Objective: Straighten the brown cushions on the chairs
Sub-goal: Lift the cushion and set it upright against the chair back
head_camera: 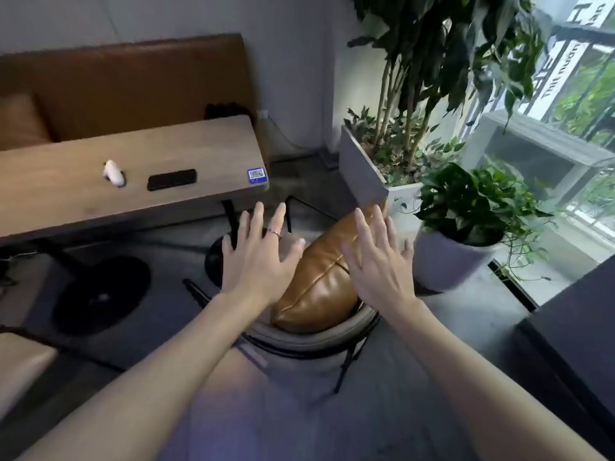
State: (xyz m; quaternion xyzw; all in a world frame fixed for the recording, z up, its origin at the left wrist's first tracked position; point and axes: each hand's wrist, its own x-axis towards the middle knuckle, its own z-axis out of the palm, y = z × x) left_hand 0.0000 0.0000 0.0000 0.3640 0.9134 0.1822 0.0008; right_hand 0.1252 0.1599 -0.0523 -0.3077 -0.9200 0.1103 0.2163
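Table [100, 181] is set at 10 o'clock, long edge toward the bench [126, 84] behind it, so bench and chair seats can both be served from it. A phone [171, 179] and a small white item [113, 173] are left on top, well apart from the work.

Planter [362, 174] is parked at 1 o'clock against the wall, pot [446, 264] at 3 o'clock beside the window; presumably kept there for light. Pot sits just beside the chair, so clearance on that side looks tight.

Chair [309, 337] is at centre, viewed from behind its curved back. Only the back rim and black legs are seen.

Cushion [319, 284] is propped in the chair, leaning on the back rim, seam running diagonally from 7 toward 1 o'clock. Top corner is tipped toward the planter, so it is judged skewed and not yet straightened.

Left hand [259, 261] is held at the cushion's 9 o'clock side, fingers spread and released, nothing grasped. Thumb tip is seen at the cushion's upper-left edge; contact cannot be confirmed. A ring [273, 231] is worn on it.

Right hand [379, 264] is held at the 3 o'clock side, also splayed and empty, overlapping the cushion's right edge in view. Cushion lies between the two palms, below the fingertips. Pose is read as a two-sided approach for squaring it.
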